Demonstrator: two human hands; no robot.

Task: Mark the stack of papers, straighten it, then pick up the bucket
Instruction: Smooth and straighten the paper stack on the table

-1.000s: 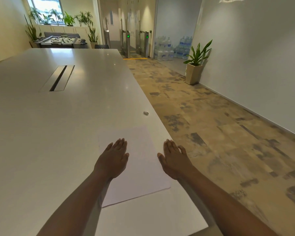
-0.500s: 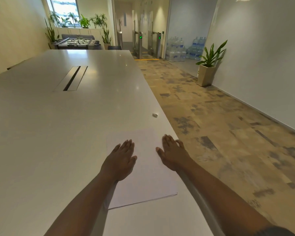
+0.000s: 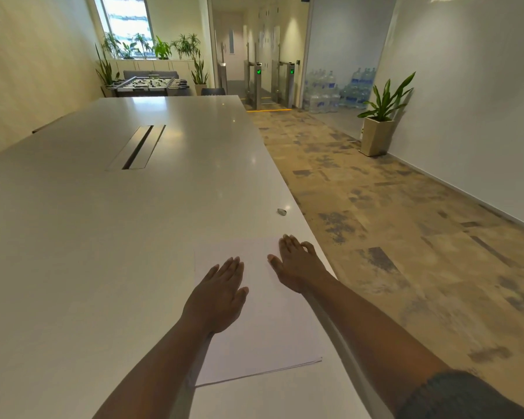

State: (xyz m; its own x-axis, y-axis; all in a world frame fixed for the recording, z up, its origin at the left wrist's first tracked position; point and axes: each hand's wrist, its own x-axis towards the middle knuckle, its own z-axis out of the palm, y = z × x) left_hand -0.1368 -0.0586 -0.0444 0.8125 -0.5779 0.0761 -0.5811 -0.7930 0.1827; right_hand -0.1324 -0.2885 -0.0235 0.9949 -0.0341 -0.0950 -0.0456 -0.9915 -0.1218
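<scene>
One long white table (image 3: 109,237); one stack of papers (image 3: 263,334) by its right edge, near corner fanned. Two flat, released hands, left hand (image 3: 217,293) and right hand (image 3: 297,264), pressing on top. Risk: sheets pushed overboard. One small grey object (image 3: 281,211) beyond. No bucket visible.

Legible markings: signs only, no readable words or numbers.
Two turnstile gates carry lit green arrow signs, left (image 3: 259,72) and right (image 3: 292,71); water bottles (image 3: 330,92) bear blue labels too small to read.
</scene>
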